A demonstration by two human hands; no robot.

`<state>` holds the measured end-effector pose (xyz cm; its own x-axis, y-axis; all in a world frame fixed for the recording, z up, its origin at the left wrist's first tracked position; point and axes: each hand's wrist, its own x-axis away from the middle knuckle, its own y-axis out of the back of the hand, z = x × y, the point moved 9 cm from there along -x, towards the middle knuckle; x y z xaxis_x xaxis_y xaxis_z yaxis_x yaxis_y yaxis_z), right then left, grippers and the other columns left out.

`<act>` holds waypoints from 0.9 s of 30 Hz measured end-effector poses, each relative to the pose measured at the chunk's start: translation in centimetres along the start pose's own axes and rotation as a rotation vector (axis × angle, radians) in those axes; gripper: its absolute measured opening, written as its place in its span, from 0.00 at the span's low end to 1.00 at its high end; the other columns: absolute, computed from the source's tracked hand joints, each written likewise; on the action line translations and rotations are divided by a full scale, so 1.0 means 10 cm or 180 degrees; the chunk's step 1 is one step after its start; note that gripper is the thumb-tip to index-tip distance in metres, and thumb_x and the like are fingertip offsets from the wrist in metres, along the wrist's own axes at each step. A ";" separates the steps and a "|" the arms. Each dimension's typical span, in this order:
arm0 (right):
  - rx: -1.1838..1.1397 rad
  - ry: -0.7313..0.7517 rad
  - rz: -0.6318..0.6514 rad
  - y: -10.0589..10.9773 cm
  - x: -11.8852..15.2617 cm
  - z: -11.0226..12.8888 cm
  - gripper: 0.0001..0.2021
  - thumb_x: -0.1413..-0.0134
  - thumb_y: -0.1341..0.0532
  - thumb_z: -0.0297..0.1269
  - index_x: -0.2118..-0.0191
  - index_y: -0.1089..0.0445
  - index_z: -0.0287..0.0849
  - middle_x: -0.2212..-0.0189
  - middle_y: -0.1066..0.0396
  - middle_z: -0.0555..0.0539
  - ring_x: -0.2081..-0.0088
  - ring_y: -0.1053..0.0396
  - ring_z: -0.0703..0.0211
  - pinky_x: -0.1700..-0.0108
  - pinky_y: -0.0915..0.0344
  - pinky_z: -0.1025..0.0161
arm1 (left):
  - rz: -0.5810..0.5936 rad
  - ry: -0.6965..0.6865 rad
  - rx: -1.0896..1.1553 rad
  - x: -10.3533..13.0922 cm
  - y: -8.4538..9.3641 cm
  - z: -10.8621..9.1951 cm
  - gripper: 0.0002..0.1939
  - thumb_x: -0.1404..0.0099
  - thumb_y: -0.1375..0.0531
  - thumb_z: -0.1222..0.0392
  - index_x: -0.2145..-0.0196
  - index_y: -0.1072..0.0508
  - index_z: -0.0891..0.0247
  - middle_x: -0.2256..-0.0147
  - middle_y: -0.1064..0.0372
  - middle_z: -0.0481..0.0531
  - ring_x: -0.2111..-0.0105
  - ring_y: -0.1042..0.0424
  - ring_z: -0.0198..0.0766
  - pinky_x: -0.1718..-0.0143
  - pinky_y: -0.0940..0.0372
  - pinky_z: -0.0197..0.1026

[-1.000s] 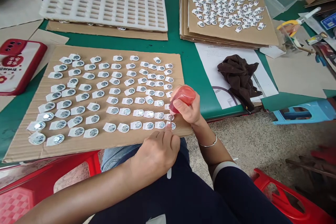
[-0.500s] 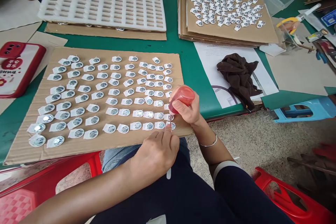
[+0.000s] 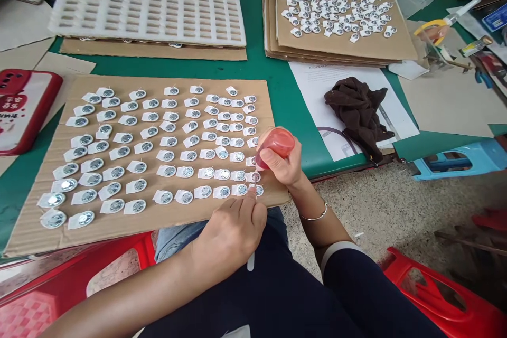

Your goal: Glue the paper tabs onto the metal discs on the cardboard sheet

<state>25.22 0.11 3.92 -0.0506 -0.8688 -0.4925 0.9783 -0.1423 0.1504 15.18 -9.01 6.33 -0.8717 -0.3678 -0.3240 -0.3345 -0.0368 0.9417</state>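
Observation:
My right hand (image 3: 285, 161) is wrapped round a red squeeze bottle (image 3: 277, 147), tilted with its lower end over the right edge of the cardboard sheet (image 3: 150, 222). My left hand (image 3: 237, 224) grips a slim metal tool (image 3: 251, 261); its thin tip reaches a round silver piece (image 3: 256, 176) just under the bottle. Whether the bottle touches that piece I cannot tell. Many similar silver discs on white tabs (image 3: 166, 171) lie in rough rows over the sheet. My left fingers hide the middle of the tool.
A white slotted tray (image 3: 150, 5) lies on cardboard at the back left. Stacked cardboard (image 3: 317, 45) at the back right bears more small discs. A dark brown cloth (image 3: 352, 108) rests on printed paper (image 3: 304, 90). A red phone (image 3: 27, 111) is at far left, yellow-handled scissors (image 3: 435, 29) at right.
The view has shifted slightly, so the sheet and table sit a little further left. Both hands keep nearly the same place and grip, at the same right-hand column of pieces.

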 end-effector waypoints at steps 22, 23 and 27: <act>0.0164 -0.0063 -0.0087 0.08 0.01 -0.02 0.14 0.47 0.39 0.48 0.70 0.36 0.41 0.71 0.32 0.47 0.71 0.34 0.60 0.66 0.35 0.60 | 0.0161 0.0152 0.0216 0.01 -0.02 0.11 0.07 0.40 0.49 0.77 0.69 0.36 0.68 0.74 0.38 0.54 0.76 0.36 0.39 0.74 0.35 0.41; 0.0136 -0.0056 -0.0093 0.08 0.01 -0.02 0.13 0.48 0.39 0.47 0.69 0.36 0.41 0.71 0.32 0.47 0.70 0.34 0.60 0.66 0.35 0.60 | 0.0203 0.0162 0.0282 0.01 -0.02 0.13 0.08 0.41 0.49 0.77 0.70 0.36 0.68 0.75 0.38 0.53 0.76 0.37 0.38 0.75 0.36 0.41; 0.0061 -0.0029 -0.0097 0.06 0.01 -0.02 0.13 0.49 0.37 0.46 0.69 0.35 0.41 0.71 0.32 0.48 0.70 0.33 0.60 0.65 0.34 0.61 | 0.0648 0.0393 0.0913 0.01 -0.07 0.28 0.08 0.42 0.50 0.76 0.72 0.38 0.65 0.75 0.40 0.50 0.78 0.39 0.36 0.76 0.42 0.39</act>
<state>25.88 0.01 3.80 -0.0823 -0.8682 -0.4894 0.9723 -0.1777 0.1519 14.37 -6.42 5.39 -0.8867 -0.4507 -0.1028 -0.2608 0.3041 0.9163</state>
